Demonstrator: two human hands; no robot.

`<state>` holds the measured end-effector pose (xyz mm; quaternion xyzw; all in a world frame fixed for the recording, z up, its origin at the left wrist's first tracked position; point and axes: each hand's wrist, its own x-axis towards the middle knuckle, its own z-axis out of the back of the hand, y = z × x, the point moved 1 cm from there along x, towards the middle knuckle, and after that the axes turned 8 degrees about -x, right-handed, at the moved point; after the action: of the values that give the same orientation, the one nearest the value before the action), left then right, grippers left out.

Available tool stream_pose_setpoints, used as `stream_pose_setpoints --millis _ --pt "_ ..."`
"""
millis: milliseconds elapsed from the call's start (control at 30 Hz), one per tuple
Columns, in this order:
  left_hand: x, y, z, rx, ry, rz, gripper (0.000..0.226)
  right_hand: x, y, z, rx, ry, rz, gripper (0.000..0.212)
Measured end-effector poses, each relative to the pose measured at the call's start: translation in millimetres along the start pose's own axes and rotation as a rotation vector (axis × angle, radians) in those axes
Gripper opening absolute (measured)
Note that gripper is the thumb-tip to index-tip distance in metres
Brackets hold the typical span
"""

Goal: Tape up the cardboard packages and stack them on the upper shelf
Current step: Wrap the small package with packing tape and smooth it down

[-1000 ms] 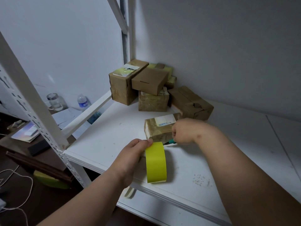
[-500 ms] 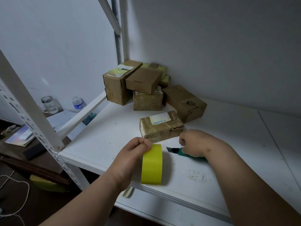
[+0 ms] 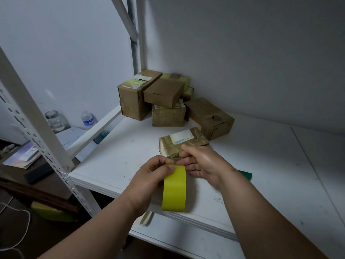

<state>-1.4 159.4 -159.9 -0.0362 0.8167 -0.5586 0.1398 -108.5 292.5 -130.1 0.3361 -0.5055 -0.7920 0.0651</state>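
Observation:
A small cardboard package [image 3: 183, 142] wrapped in shiny tape, with a white label on top, lies on the white shelf [image 3: 115, 161]. My left hand [image 3: 149, 176] grips a yellow tape roll [image 3: 174, 189] standing on edge just in front of the package. My right hand [image 3: 203, 163] meets it at the top of the roll, thumb and fingertips pinching the crinkly loose tape end by the package's near corner. A green cutter [image 3: 245, 174] lies on the shelf, mostly hidden behind my right wrist.
Several brown cardboard boxes [image 3: 162, 98] are piled in the shelf's back left corner against the wall. White rack posts [image 3: 33, 116] stand at the left. Lower left, a desk holds a glass jar [image 3: 56, 118], a water bottle [image 3: 87, 118] and papers.
My right hand has let go of the green cutter, left it on the shelf, and moved left to the top of the tape roll. My left hand still holds the roll.

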Motion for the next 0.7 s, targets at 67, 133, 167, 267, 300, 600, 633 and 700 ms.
stream_pose_setpoints --millis 67,133,167,267,300,600,633,700 --pt "1 -1 1 0.003 0.014 0.01 0.016 3 1 -2 -0.004 -0.043 -0.013 0.036" --pt "1 -3 2 0.026 0.037 0.032 0.022 6 0 -4 -0.012 -0.088 -0.015 0.035" --pt "1 -5 4 0.032 0.053 0.052 0.026 8 -2 -6 -0.015 -0.101 -0.017 0.033" --pt "2 -10 12 0.018 0.113 0.117 0.036 10 -6 -8 -0.027 -0.126 -0.008 0.027" --pt "2 -11 15 0.013 0.126 0.134 0.038 9 -6 -9 -0.021 -0.134 -0.001 0.026" --pt "-2 -12 31 -0.059 0.1 0.143 0.047 -14 -15 -14 0.058 0.122 -0.128 0.052" --pt "-2 -12 31 -0.054 0.104 0.143 0.046 -15 -15 -18 0.101 0.13 -0.103 0.047" --pt "-4 -14 33 -0.034 0.113 0.14 0.046 -15 -14 -25 0.17 0.118 -0.031 0.032"
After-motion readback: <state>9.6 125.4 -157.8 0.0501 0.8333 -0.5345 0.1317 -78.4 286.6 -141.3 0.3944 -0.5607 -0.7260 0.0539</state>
